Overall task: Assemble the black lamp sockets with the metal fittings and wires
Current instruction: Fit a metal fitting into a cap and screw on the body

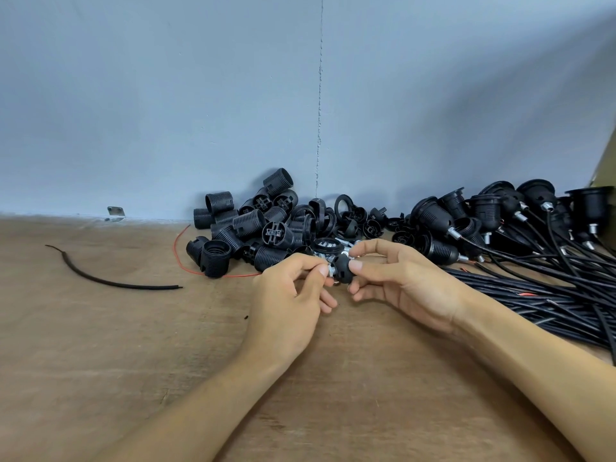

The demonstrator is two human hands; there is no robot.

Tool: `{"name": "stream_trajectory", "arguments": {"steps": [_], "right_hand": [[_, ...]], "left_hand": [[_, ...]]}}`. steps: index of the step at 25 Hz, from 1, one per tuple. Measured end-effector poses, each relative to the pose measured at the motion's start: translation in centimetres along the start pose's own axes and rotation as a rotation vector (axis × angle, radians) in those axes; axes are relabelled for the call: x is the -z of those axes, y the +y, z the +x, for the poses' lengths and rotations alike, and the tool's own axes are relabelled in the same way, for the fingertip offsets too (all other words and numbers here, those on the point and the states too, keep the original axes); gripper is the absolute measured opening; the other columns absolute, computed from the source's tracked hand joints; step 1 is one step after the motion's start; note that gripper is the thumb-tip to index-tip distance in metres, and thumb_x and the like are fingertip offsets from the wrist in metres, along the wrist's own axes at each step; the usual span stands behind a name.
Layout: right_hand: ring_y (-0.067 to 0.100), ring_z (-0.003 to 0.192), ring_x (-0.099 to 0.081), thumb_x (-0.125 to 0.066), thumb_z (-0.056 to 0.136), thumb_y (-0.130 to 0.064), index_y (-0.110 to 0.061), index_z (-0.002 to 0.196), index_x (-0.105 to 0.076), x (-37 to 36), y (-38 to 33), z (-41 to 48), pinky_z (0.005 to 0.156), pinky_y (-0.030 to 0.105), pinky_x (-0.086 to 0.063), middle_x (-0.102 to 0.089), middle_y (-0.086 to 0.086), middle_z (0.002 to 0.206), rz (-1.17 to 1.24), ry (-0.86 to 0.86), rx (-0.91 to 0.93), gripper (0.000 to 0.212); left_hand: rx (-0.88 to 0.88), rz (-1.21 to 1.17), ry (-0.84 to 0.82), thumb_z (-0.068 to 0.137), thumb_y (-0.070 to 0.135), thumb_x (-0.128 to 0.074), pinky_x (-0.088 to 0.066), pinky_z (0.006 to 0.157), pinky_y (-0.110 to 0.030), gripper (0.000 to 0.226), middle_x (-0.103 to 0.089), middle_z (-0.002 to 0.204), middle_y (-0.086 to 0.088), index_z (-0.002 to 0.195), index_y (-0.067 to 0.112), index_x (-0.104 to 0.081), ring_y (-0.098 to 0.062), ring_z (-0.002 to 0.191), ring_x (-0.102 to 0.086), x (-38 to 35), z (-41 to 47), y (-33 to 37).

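Note:
Between my two hands sits a small black socket cap [344, 270] with a metal fitting [322, 271] at its left end. My left hand [290, 300] pinches the metal fitting with thumb and forefinger. My right hand [396, 281] grips the black cap with thumb and fingers. Behind them lies a pile of loose black threaded socket bodies [253, 235], plus black rings and caps [353, 216]. Some silver metal fittings [328, 246] lie just behind my fingers. At the right lie assembled sockets with black wires [520, 228].
The wooden table [133, 345] meets a grey wall at the back. A loose black wire piece [110, 278] lies at the left. A thin red wire [186, 258] curls beside the socket pile. A small metal bracket [116, 215] sits at the wall. Black cables [533, 295] spread across the right side.

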State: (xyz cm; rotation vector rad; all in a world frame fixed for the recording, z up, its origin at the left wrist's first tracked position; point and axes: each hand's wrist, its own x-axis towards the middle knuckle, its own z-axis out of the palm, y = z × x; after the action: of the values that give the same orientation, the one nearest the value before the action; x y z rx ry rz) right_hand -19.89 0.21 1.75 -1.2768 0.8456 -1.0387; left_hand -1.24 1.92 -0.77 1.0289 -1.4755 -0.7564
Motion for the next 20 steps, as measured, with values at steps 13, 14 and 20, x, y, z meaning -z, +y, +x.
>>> {"name": "stream_trajectory", "arguments": {"steps": [13,14,20], "right_hand": [[0.016,0.033,-0.046,-0.048,0.095,-0.061,-0.014,0.085,-0.067,-1.2,0.2,0.0,0.034,0.019,-0.034,-0.059,0.013,0.055,-0.190,0.080,-0.141,0.052],[0.016,0.032,-0.045,-0.045,0.094,-0.064,-0.008,0.087,-0.067,-1.2,0.1,-0.1,0.034,0.018,-0.033,-0.058,0.013,0.053,-0.181,0.070,-0.166,0.061],[0.012,0.028,-0.035,-0.054,0.088,-0.057,-0.009,0.072,-0.070,-0.9,-0.6,-0.5,0.034,0.017,-0.026,-0.046,0.005,0.044,-0.164,-0.059,-0.155,0.053]], "left_hand": [[-0.117,-0.001,0.002,0.096,0.007,-0.064,-0.056,0.060,-0.018,0.022,-0.072,0.069,0.004,0.088,0.025,-0.073,-0.010,0.061,-0.071,-0.2,-0.3,0.1],[-0.124,0.001,0.023,0.096,0.007,-0.064,-0.057,0.060,-0.020,0.023,-0.072,0.070,0.005,0.088,0.026,-0.073,-0.010,0.061,-0.071,-0.2,-0.2,0.1],[-0.108,0.009,0.060,0.097,0.008,-0.064,-0.059,0.060,-0.027,0.021,-0.072,0.069,0.006,0.088,0.025,-0.072,-0.012,0.061,-0.071,0.1,0.2,-0.4]]}}
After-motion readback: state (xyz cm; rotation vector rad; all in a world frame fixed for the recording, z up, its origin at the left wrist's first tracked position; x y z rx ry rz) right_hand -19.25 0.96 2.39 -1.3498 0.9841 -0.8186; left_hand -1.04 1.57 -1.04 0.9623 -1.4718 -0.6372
